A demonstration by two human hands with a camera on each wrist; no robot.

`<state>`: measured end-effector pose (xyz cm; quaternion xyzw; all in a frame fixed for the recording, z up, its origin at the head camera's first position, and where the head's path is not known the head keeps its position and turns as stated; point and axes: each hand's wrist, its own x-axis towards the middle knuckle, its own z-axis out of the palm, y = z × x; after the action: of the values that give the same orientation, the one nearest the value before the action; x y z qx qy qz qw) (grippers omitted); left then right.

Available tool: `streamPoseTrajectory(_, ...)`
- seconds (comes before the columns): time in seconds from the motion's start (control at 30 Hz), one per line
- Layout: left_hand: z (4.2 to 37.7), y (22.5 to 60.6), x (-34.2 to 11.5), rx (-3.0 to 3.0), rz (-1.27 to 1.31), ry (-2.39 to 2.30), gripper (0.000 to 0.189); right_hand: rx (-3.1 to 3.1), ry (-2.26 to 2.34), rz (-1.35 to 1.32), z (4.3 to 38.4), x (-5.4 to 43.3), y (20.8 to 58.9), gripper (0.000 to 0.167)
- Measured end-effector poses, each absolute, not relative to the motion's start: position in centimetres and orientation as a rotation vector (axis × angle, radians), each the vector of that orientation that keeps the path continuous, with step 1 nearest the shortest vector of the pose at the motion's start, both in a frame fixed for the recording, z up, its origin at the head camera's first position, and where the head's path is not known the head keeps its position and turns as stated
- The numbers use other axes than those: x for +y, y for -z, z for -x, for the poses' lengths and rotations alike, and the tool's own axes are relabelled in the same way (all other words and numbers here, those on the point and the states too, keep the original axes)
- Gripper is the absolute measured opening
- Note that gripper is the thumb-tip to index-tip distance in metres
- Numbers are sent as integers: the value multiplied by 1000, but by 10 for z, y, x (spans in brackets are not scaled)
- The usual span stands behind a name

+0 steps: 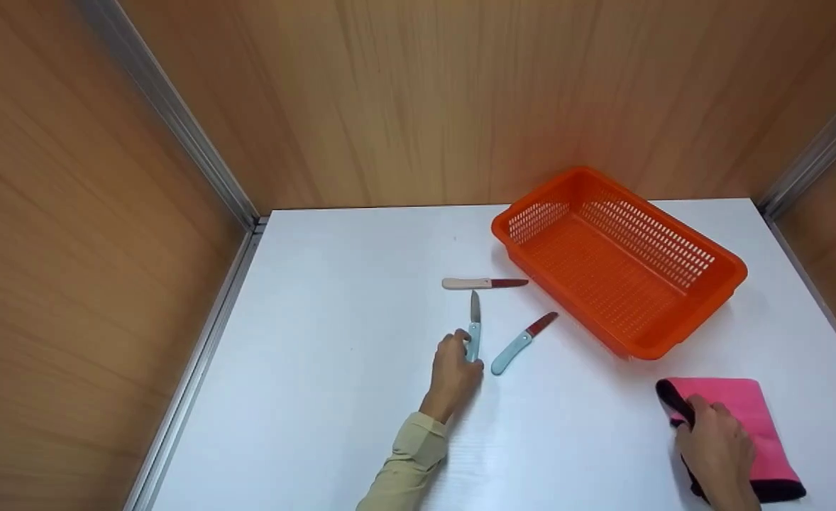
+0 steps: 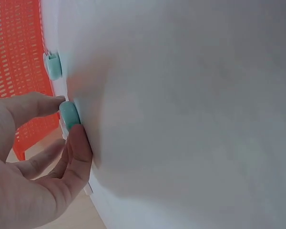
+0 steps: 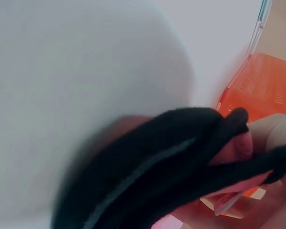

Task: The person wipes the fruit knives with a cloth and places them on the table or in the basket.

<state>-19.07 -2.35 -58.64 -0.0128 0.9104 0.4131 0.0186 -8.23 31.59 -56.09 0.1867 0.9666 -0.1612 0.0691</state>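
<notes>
My left hand [image 1: 455, 370] pinches the pale blue handle of a paring knife [image 1: 475, 326], whose bare metal blade points away from me. In the left wrist view, thumb and fingers [image 2: 78, 148] sit on either side of the handle's rounded end [image 2: 69, 114]. Just right of it lies a second blue-handled knife [image 1: 514, 353] with a dark red blade. Beyond the blade tip, a cream-handled knife [image 1: 468, 283] with a dark red blade lies crosswise. My right hand [image 1: 717, 443] grips the black-edged side of a folded pink cloth [image 1: 759, 419]; its layers bulge in the right wrist view.
An orange perforated plastic basket [image 1: 620, 351] stands at an angle at the back right of the white table [image 1: 319, 341]. Wood-grain panels [image 1: 404, 106] rise behind and at both sides, with metal framing [image 1: 177, 106] at the corners.
</notes>
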Motion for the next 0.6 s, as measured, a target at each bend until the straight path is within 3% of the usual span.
streamPoseTrajectory(0.6,189,584,-26,2856,103,-1248,37,2892,473,-607,80,313,566,51)
